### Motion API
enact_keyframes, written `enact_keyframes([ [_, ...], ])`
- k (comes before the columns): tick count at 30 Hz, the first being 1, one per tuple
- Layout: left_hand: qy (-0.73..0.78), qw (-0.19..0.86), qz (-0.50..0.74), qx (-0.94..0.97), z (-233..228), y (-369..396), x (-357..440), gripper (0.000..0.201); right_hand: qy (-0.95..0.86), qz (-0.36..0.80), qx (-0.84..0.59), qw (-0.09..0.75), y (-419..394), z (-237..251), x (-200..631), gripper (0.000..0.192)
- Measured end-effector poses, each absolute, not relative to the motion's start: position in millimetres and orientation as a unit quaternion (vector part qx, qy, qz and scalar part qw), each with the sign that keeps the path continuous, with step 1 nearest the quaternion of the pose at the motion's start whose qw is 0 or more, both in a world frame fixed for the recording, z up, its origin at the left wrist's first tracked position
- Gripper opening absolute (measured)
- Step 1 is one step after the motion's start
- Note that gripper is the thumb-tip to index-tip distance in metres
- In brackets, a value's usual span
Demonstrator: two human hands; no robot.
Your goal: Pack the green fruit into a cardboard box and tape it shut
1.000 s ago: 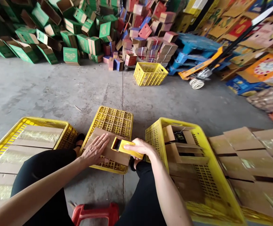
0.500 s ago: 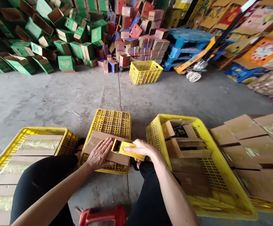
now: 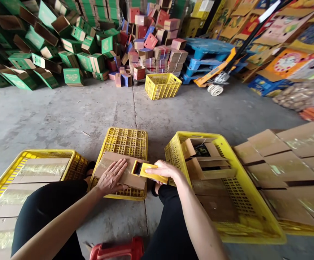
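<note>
The left hand lies flat, fingers spread, on a brown cardboard box resting on an upturned yellow crate between the knees; the right hand grips a yellow tape dispenser, fingers curled around its handle, its front end at the box's right edge; a yellow crate of open boxes stands to the right.

Left hand lies flat, fingers spread; right hand is curled in a grip

Soft even daylight, faint shadows, wide-angle bending and blur at edges.
</note>
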State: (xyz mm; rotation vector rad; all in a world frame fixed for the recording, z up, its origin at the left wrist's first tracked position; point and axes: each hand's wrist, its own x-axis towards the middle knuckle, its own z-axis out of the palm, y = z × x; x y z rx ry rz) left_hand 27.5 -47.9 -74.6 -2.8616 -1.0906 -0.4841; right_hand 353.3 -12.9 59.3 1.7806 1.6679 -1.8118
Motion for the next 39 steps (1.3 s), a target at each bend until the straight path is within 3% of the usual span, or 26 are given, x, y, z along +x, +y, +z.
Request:
enact_keyframes([
  [8,-0.320,0.039,-0.147,-0.935,-79.0,-38.7,18.8,0.107,0.572,-0.552,0.607,0.020,-23.5,83.6,352.7,0.054],
  [15,-0.321,0.048,-0.142,-0.935,-78.1,-40.5,20.2,0.103,0.559,-0.585,0.587,0.017,-24.5,95.2,352.0,0.058],
  [39,-0.330,0.011,-0.139,-0.934,-81.1,-37.6,17.7,0.102,0.540,-0.602,0.588,0.029,-40.8,64.1,393.6,0.065],
])
